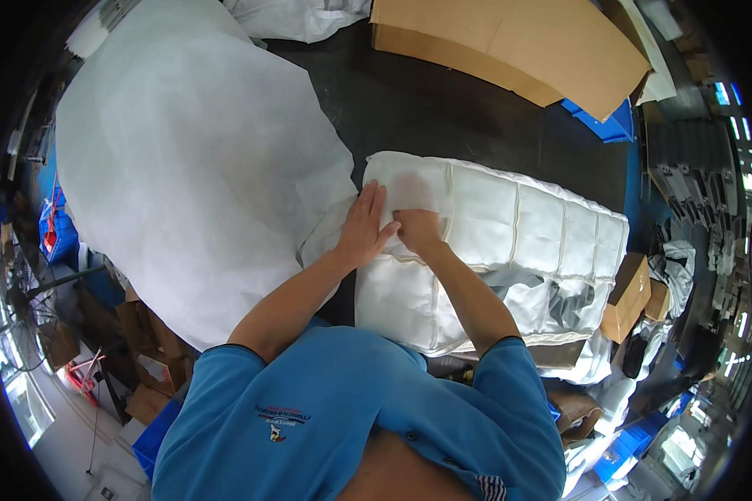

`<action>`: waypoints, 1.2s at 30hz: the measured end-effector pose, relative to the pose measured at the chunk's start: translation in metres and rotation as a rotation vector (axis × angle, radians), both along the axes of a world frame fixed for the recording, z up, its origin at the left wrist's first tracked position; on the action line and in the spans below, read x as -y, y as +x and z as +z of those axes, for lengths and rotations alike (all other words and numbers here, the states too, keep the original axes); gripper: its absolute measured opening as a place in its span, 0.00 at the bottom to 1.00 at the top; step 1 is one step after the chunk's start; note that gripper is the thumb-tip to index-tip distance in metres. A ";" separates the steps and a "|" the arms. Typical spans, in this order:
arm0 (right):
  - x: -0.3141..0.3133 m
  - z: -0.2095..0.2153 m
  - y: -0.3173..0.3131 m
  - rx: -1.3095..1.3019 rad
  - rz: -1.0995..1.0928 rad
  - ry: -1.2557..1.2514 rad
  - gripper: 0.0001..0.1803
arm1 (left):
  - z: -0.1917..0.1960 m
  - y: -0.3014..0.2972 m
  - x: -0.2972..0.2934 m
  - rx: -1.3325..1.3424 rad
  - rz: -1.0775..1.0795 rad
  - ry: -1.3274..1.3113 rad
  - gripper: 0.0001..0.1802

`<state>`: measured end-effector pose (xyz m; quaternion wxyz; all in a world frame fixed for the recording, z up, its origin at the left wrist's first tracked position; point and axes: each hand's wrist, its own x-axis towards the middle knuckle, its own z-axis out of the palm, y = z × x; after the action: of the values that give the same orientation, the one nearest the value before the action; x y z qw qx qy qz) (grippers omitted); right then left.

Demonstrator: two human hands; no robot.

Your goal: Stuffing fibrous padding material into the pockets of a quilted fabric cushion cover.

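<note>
A white fabric piece with two rows of pockets (480, 221), divided by raised seams, lies in front of me on the dark table. My left hand (364, 227) rests on its left end, fingers stretched out and thumb pointing toward the other hand. The fingers of my right hand (418, 230) are inside the far-left pocket; a blurred pinkish shape shows through the thin cloth, so their grip is hidden. Grey shapes (570, 305) show at the near-right pockets. A large white sheet-like bag (200, 167) spreads beside my left arm.
A brown cardboard box (510, 46) stands at the far right of the dark table (443, 104), with a blue bin (606, 123) partly under it. Smaller cartons (628, 296) sit to the right. A fan (25, 305) stands at the left.
</note>
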<state>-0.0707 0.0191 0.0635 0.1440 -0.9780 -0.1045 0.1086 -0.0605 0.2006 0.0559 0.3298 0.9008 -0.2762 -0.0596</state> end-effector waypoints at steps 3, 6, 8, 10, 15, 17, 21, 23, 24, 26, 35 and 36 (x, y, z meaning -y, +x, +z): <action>0.002 0.003 0.009 -0.357 -0.004 0.113 0.14 | -0.005 0.004 -0.003 0.028 0.019 -0.028 0.44; 0.009 0.036 0.012 -0.439 0.032 0.123 0.13 | -0.008 0.002 -0.003 -0.019 0.033 0.006 0.46; 0.004 0.029 0.027 -0.507 0.116 0.035 0.15 | -0.011 0.000 0.001 -0.028 0.068 -0.016 0.47; 0.002 -0.009 0.038 -0.575 0.192 -0.058 0.17 | -0.012 -0.004 0.007 -0.038 0.096 -0.042 0.48; -0.016 -0.052 0.029 -0.455 -0.267 0.159 0.29 | -0.009 -0.005 0.012 -0.016 0.123 -0.047 0.50; 0.001 -0.032 0.009 -0.428 -0.300 0.316 0.27 | -0.010 -0.004 0.011 -0.032 0.125 -0.056 0.50; 0.011 -0.029 0.015 -0.272 -0.012 0.283 0.29 | -0.014 -0.004 0.018 -0.065 0.177 -0.165 0.50; 0.016 -0.054 0.031 -0.197 0.026 0.234 0.29 | -0.014 -0.005 0.022 -0.043 0.151 -0.119 0.50; 0.015 -0.061 0.039 -0.128 0.068 0.193 0.30 | -0.014 -0.007 0.021 -0.024 0.128 -0.065 0.51; 0.016 -0.064 0.050 -0.203 0.093 0.137 0.31 | -0.015 -0.009 0.021 -0.029 0.122 -0.045 0.51; -0.006 -0.068 0.050 -0.226 0.047 0.187 0.35 | -0.014 -0.018 0.018 -0.037 0.145 -0.012 0.53; -0.003 -0.073 0.052 -0.223 0.078 0.054 0.35 | -0.014 -0.018 0.019 -0.020 0.151 -0.008 0.53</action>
<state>-0.0188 0.0223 -0.0091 0.1767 -0.9509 -0.1286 0.2193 -0.0784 0.1816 0.0421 0.3397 0.9170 -0.2046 -0.0424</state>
